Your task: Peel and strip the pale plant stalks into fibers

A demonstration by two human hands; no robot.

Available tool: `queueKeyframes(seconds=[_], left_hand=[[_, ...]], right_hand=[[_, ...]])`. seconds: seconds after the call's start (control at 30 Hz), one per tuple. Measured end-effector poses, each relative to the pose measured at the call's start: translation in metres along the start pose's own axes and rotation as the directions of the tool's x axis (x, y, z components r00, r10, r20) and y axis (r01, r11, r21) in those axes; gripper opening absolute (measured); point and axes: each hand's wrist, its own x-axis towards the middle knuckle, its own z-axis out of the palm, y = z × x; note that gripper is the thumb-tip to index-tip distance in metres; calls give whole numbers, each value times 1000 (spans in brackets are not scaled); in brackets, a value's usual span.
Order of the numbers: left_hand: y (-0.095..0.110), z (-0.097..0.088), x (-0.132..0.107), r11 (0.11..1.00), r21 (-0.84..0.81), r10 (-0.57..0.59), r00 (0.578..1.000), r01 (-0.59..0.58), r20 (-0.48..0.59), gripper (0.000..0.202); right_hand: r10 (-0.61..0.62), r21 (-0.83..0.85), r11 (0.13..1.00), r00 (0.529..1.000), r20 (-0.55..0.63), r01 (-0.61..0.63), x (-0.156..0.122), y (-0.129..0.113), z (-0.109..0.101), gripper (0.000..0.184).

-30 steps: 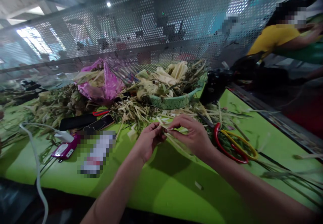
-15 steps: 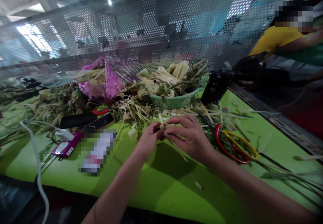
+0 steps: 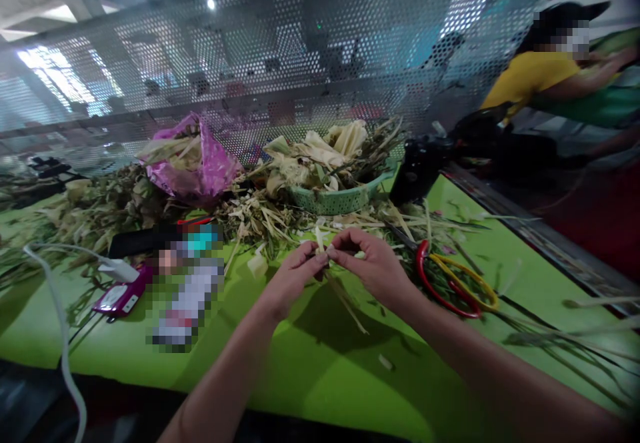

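Observation:
Above the green table [image 3: 320,363], my left hand [image 3: 290,280] and my right hand [image 3: 373,266] meet at the fingertips. Both pinch a thin pale green plant stalk [image 3: 340,293], which hangs down and to the right below my fingers. A short tip of it sticks up between my hands. Just right of my right hand lie scissors with red and yellow handles [image 3: 457,283] among loose stems.
A green basket [image 3: 340,200] heaped with husks and a pink plastic bag [image 3: 200,163] stand at the back before a perforated metal screen. A phone, a pink charger [image 3: 117,296] and a white cable lie left. A person in a yellow shirt [image 3: 540,76] sits far right.
My hands have closed together and shifted a little left. The broad leaf strip seen a second ago is gone from my fingers, leaving a thinner stalk.

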Motion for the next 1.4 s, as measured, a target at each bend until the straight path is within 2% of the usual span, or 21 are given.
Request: queueKeyframes(seconds=[0.13,0.23,0.33,0.4,0.5,0.63,0.77,0.93,1.03,1.17,1.27,1.4], left_hand=[[-3,0,4,1000,11,-6,994,7,-108,24],[-7,-3,7,996,-71,-59,978,45,-201,19],[-9,-6,8,986,-149,-106,967,72,-233,15],[-10,-7,8,985,-149,-118,964,83,-240,15],[-11,-7,7,996,-62,-82,969,70,-235,16],[-10,-4,7,982,189,41,988,-12,-151,12],[-5,0,6,934,342,110,994,-101,-6,5],[0,0,0,938,336,55,995,-80,85,9],[0,1,0,932,347,71,991,-108,118,14],[2,3,1,952,290,75,994,-97,85,20],[5,2,0,970,240,48,999,-49,11,23],[4,1,0,983,173,64,998,-61,-8,25]], right_hand=[[-23,8,1000,1000,-11,23,1,3,-1,15],[-84,-27,996,996,24,85,1,3,-4,20],[-166,-103,979,981,98,176,1,1,-4,24],[-207,-157,962,972,108,222,1,0,-4,21],[-270,-224,929,954,127,293,0,1,-5,12],[-348,-266,886,924,160,380,1,0,-7,7],[-304,-224,921,948,96,318,2,1,-7,5],[-248,-163,954,968,33,250,3,1,-5,2],[-188,-118,975,982,10,188,2,2,-3,6],[-32,93,995,999,7,31,3,7,-2,14],[11,194,981,999,-49,-2,4,9,-3,20],[57,204,977,997,48,-66,4,5,-2,19]])
